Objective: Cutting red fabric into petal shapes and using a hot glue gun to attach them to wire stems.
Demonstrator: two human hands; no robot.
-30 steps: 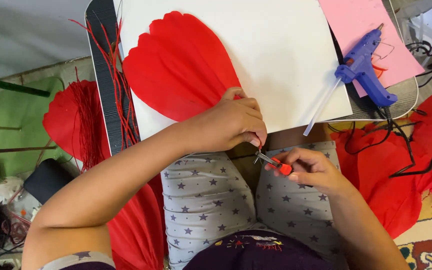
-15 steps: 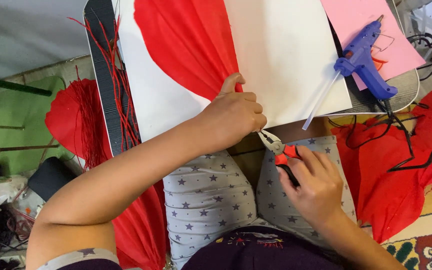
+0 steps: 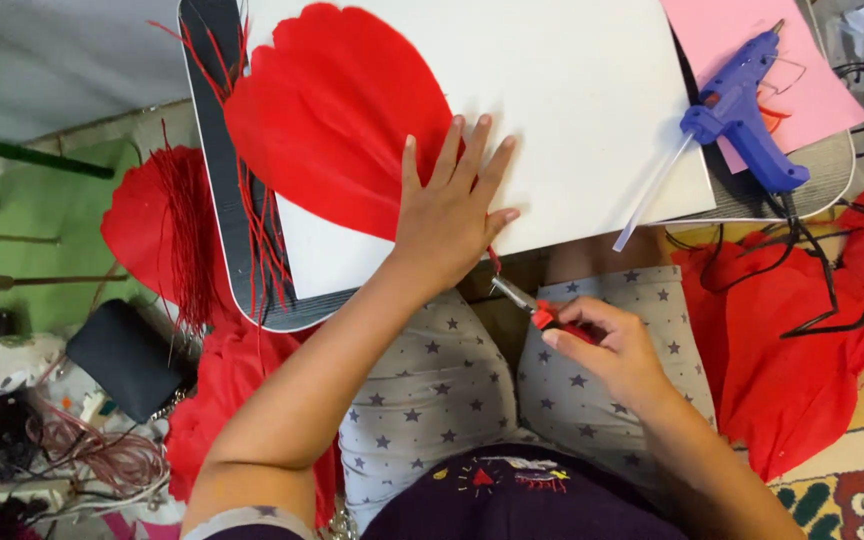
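Your grey rounded lap counter (image 3: pixel 214 200) carries a white card sheet (image 3: pixel 572 110), pink paper sheet (image 3: pixel 722 30), and blue plastic glue gun (image 3: pixel 742 115).

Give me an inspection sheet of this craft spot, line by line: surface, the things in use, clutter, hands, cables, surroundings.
Surface: white board lying on a dark lap tray over the knees.
Things in use: red paper fan flat on the board; red-handled pliers at the fan's narrow end.
Clutter: blue glue gun on pink paper; red strips along the tray edge.
Hands: left hand pressed flat, fingers spread, on the fan; right hand gripping the pliers.
Cables: black cord running from the glue gun over red paper.
Surroundings: patterned rug, dark pouch, coiled wire on the floor.
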